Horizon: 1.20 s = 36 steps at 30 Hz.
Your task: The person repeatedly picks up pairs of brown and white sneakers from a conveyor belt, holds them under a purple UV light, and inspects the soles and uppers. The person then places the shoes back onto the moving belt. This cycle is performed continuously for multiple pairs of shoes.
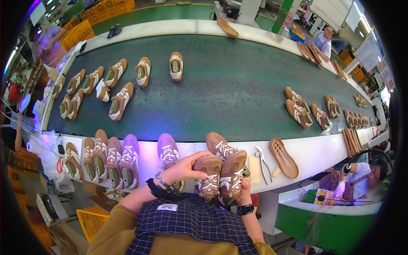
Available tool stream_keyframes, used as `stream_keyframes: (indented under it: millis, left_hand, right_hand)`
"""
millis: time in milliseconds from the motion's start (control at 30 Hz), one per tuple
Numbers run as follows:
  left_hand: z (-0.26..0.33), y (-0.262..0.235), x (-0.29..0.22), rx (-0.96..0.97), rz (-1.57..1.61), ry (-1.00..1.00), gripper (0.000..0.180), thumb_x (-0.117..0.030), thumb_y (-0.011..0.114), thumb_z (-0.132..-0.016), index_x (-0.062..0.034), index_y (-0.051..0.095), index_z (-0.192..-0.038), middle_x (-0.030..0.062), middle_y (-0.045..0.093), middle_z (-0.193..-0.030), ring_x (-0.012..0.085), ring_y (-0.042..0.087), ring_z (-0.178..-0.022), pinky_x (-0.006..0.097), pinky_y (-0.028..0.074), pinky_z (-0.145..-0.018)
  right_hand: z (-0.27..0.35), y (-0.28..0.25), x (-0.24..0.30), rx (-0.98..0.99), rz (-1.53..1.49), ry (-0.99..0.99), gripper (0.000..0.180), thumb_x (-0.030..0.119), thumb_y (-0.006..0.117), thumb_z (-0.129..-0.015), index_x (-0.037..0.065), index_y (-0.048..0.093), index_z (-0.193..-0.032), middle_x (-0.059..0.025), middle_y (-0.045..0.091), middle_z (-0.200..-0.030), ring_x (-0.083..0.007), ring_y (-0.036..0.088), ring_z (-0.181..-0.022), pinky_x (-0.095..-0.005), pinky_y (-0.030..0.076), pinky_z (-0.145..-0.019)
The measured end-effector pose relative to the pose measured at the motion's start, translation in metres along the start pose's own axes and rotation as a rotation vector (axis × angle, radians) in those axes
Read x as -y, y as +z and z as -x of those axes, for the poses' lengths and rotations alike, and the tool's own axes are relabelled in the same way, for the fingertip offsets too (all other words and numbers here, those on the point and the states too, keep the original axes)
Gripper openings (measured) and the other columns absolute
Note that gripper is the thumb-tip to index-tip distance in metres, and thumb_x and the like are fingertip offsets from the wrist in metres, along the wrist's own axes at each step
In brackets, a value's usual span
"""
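Note:
Close in front of me, two brown sneakers with white laces are held up side by side. My left hand [183,168] grips the left sneaker [207,175], thumb across its front and fingers over the toe. Low at the heel end, my right hand [244,189] is wrapped around the right sneaker [232,174]; part of that hand is hidden. Behind them another brown sneaker [220,144] rests on the white ledge. To its right lie a pale yellow block [254,170], metal pliers [263,163] and a tan shoe sole [284,158].
Several sneakers [100,153] line the ledge at left. Beyond runs a wide green conveyor belt [212,89] with sneakers at both ends. Loose soles [352,142] stand at right. Co-workers [321,44] sit around the line. A yellow crate [92,221] is at lower left.

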<state>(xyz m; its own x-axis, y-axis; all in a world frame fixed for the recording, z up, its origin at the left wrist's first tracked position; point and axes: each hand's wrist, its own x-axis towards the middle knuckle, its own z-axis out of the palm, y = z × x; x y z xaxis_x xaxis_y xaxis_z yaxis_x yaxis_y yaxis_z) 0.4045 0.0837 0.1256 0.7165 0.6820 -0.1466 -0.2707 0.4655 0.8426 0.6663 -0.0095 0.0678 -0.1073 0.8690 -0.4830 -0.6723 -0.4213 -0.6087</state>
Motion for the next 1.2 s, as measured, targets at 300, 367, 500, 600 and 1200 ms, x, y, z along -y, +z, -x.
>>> stream_keyframes:
  millis: [300, 367, 500, 600, 1200]
  left_hand:
    - [0.007, -0.008, 0.048, 0.080, 0.121, -0.267, 0.065, -0.001, 0.068, -0.076, -0.0040, 0.037, -0.133, 0.0044, 0.051, -0.125, 0.0145, 0.047, -0.115, 0.031, 0.037, -0.100]
    - [0.003, -0.011, 0.054, 0.042, 0.153, -0.227, 0.060, -0.006, 0.068, -0.077, -0.0037, 0.041, -0.131, 0.0046, 0.054, -0.121, 0.0151, 0.051, -0.110, 0.031, 0.039, -0.098]
    - [0.001, -0.014, 0.046, -0.007, 0.357, -0.189, 0.067, -0.007, 0.069, -0.076, -0.0027, 0.036, -0.134, 0.0071, 0.051, -0.126, 0.0183, 0.048, -0.116, 0.034, 0.036, -0.102]
    - [0.002, -0.013, 0.033, -0.022, 0.628, -0.065, 0.071, -0.010, 0.068, -0.075, -0.0009, 0.033, -0.136, 0.0119, 0.050, -0.127, 0.0243, 0.047, -0.119, 0.038, 0.033, -0.105]
    - [0.057, -0.032, 0.001, -0.175, 0.841, 0.134, 0.066, -0.020, 0.059, -0.071, 0.0038, 0.039, -0.130, 0.0182, 0.052, -0.123, 0.0289, 0.052, -0.113, 0.041, 0.037, -0.103]
  right_hand:
    - [0.001, 0.006, 0.006, -0.059, 0.018, -0.061, 0.060, 0.042, 0.065, -0.076, 0.002, 0.050, -0.119, -0.0101, 0.061, -0.106, -0.0217, 0.061, -0.092, -0.0345, 0.051, -0.081]
    - [-0.003, 0.011, 0.011, -0.113, 0.041, -0.046, 0.059, 0.041, 0.064, -0.078, 0.003, 0.050, -0.120, -0.0099, 0.061, -0.107, -0.0218, 0.061, -0.093, -0.0348, 0.051, -0.082]
    - [-0.006, 0.032, 0.029, -0.067, 0.064, 0.012, 0.060, 0.048, 0.056, -0.082, 0.003, 0.049, -0.121, -0.0118, 0.060, -0.111, -0.0252, 0.059, -0.099, -0.0401, 0.048, -0.088]
    - [-0.009, 0.048, 0.035, 0.039, -0.011, 0.018, 0.061, 0.047, 0.054, -0.083, 0.002, 0.048, -0.124, -0.0136, 0.059, -0.115, -0.0267, 0.058, -0.103, -0.0413, 0.045, -0.091]
    - [-0.027, 0.122, 0.029, 0.372, 0.075, 0.144, 0.069, 0.030, 0.070, -0.076, -0.001, 0.040, -0.129, -0.0138, 0.054, -0.121, -0.0250, 0.055, -0.109, -0.0380, 0.043, -0.096]
